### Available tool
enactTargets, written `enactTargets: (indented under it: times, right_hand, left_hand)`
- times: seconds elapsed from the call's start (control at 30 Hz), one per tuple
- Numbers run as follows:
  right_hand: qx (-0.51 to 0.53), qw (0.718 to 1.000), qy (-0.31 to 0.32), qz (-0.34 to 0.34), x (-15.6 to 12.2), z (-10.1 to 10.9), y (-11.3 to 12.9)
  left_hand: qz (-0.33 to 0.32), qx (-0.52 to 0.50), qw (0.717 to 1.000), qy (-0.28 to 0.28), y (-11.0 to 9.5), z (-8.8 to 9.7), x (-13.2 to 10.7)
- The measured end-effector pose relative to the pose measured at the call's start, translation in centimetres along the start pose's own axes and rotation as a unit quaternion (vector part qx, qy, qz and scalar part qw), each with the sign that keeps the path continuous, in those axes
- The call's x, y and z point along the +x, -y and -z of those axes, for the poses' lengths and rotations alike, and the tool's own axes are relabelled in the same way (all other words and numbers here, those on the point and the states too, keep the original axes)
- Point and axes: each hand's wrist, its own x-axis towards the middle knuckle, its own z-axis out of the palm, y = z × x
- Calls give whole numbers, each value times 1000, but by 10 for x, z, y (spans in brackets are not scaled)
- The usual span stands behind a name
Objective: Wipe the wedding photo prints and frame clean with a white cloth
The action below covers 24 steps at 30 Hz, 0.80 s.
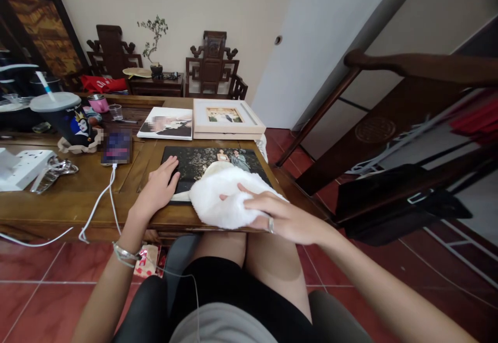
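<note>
Here, outstretched hands (161, 184) (282, 219) touch photo (194, 161) and cloth (218, 195).

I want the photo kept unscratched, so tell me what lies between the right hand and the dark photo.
The white cloth lies between the right hand and the dark photo, seen in the head view.

Over against the plain cream wall (249, 5) stand two dark carved wooden chairs (214, 55), a low dark wooden side table (163, 87) between them. Glossy red square floor tiles (31, 312) spread beneath the long brown wooden table (62, 195). On the right I see a tall dark wooden rack (428, 68) with a curved top rail; the light is soft.
</note>
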Motion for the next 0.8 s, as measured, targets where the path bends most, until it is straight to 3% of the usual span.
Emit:
enactTargets:
  times: [0.07,0.17,0.3,0.43,0.57,0.8]
  right_hand:
    - [6,1000,-21,-15,24,5,-9]
    - [-9,998,-48,28,71,13,-23]
    - [-112,987,-87,75,129,21,-34]
    - [-181,977,-75,81,152,17,-36]
    - [-269,958,-58,84,133,-1,-25]
    - [-231,964,5,132,36,-18,23]
  left_hand:
    - [1,1,1000,0,0,0,0]
    - [-6,-2,1000,-1,1,0,0]
    - [-9,-3,1000,-3,2,1,0]
    - [-11,-4,1000,-3,2,0,0]
    - [-13,-5,1000,-3,3,-1,0]
    - [7,-2,1000,5,0,0,0]
